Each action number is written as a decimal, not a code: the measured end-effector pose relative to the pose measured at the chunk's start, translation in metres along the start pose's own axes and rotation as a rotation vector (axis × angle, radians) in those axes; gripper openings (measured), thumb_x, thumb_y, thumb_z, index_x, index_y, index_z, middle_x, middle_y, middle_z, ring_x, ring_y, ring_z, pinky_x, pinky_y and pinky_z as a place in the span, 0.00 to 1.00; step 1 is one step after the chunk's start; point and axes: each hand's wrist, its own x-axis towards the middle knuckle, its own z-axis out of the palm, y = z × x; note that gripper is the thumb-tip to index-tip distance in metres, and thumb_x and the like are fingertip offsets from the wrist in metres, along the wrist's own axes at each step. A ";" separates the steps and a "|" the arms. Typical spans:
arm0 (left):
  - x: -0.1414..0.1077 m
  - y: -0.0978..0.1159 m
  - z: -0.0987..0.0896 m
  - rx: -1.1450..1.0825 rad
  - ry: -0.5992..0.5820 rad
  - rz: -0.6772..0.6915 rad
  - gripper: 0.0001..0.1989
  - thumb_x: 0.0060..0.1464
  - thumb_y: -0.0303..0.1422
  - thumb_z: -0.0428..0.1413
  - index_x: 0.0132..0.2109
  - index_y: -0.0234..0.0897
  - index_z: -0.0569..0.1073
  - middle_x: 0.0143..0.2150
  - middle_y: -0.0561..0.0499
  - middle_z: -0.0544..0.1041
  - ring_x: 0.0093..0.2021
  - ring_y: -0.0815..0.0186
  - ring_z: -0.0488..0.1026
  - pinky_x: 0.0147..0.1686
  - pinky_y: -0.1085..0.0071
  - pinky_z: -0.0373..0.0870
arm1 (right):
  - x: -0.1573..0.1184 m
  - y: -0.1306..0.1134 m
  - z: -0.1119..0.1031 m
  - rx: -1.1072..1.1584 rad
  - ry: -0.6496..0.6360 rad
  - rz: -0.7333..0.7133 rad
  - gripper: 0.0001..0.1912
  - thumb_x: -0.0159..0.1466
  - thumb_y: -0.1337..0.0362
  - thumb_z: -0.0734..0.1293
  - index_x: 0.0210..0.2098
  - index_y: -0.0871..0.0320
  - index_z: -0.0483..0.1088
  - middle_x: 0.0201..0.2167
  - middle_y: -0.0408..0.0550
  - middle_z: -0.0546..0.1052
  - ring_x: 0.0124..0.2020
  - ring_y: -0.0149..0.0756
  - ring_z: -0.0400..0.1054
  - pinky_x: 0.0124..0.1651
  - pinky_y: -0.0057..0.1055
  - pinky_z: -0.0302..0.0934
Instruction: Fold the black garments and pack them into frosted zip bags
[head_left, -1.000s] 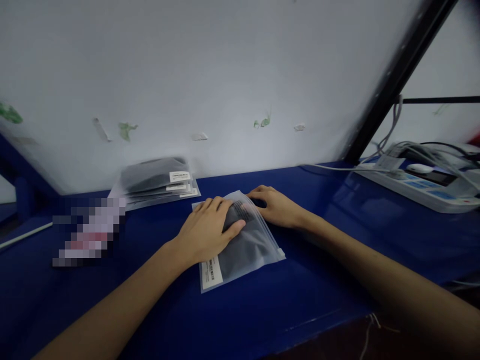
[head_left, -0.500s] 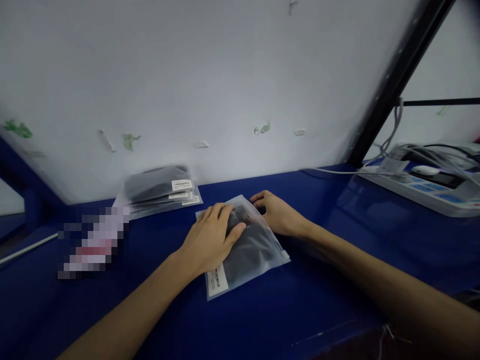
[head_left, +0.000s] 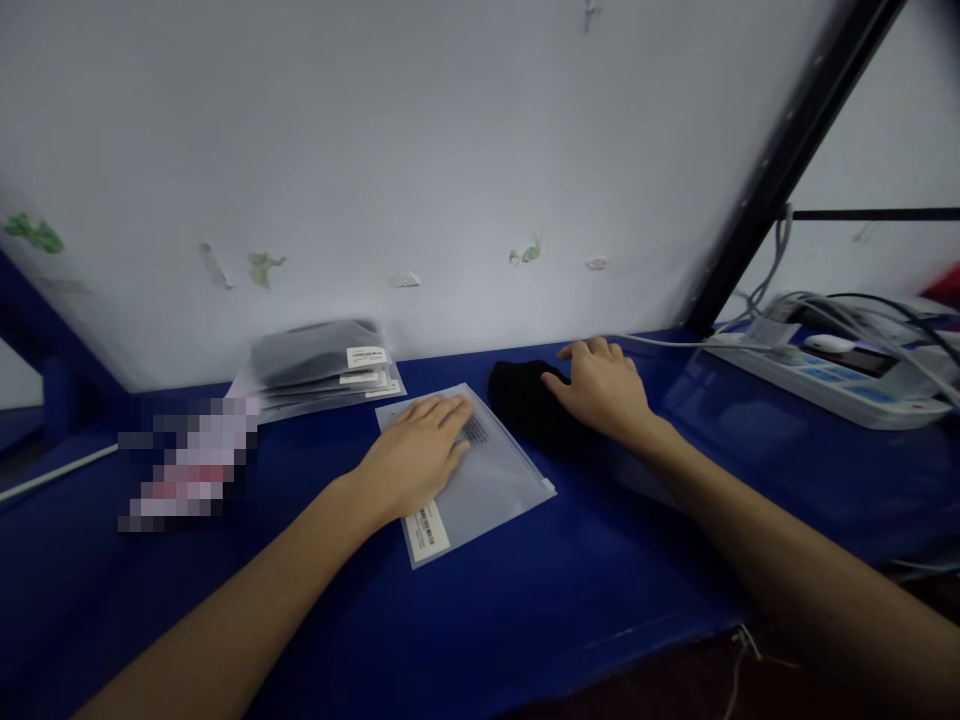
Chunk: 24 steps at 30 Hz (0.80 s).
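A frosted zip bag [head_left: 499, 485] with a white barcode label and a slider lies flat on the blue table, nothing dark inside it. My left hand [head_left: 416, 450] rests spread on the bag's left part. Just right of the bag's zip edge lies a black folded cloth item [head_left: 529, 400]; its exact kind is unclear. My right hand [head_left: 604, 390] is at the cloth's right side, thumb over its edge and fingers apart. The hand covers part of the cloth.
A stack of filled, labelled zip bags [head_left: 319, 360] lies at the back left by the white wall [head_left: 465, 180]. A pixelated pinkish object [head_left: 199, 460] is before it. A white device with blue buttons [head_left: 840, 385] and cables stands at the right.
The black cloth has come out of the zip bag to the right, along with my right hand. The bag now lies flat, with my left hand still on it.
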 end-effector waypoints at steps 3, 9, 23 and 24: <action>0.001 0.000 -0.002 0.009 -0.057 0.047 0.23 0.67 0.32 0.39 0.65 0.35 0.62 0.66 0.44 0.64 0.65 0.55 0.61 0.63 0.56 0.57 | -0.009 -0.015 -0.007 0.021 -0.076 -0.080 0.26 0.66 0.46 0.57 0.48 0.59 0.72 0.43 0.58 0.76 0.47 0.51 0.68 0.49 0.46 0.58; 0.004 0.005 -0.010 0.009 -0.008 -0.116 0.21 0.68 0.40 0.38 0.50 0.36 0.72 0.48 0.45 0.76 0.50 0.54 0.71 0.47 0.57 0.69 | -0.022 -0.034 -0.016 0.069 -0.216 -0.325 0.26 0.68 0.46 0.54 0.42 0.56 0.76 0.43 0.56 0.76 0.41 0.45 0.71 0.46 0.43 0.58; 0.002 0.004 -0.014 0.131 0.141 -0.060 0.16 0.67 0.38 0.44 0.51 0.36 0.71 0.46 0.45 0.74 0.47 0.57 0.70 0.48 0.61 0.68 | -0.027 -0.043 -0.020 0.361 -0.158 -0.476 0.18 0.62 0.46 0.65 0.35 0.57 0.70 0.33 0.48 0.78 0.34 0.38 0.71 0.40 0.35 0.60; 0.002 0.004 -0.014 0.113 0.140 -0.009 0.16 0.67 0.37 0.44 0.51 0.36 0.72 0.47 0.46 0.74 0.48 0.57 0.69 0.49 0.61 0.67 | -0.028 -0.043 -0.019 0.349 -0.153 -0.488 0.19 0.61 0.46 0.66 0.36 0.57 0.70 0.35 0.49 0.79 0.36 0.39 0.71 0.44 0.37 0.60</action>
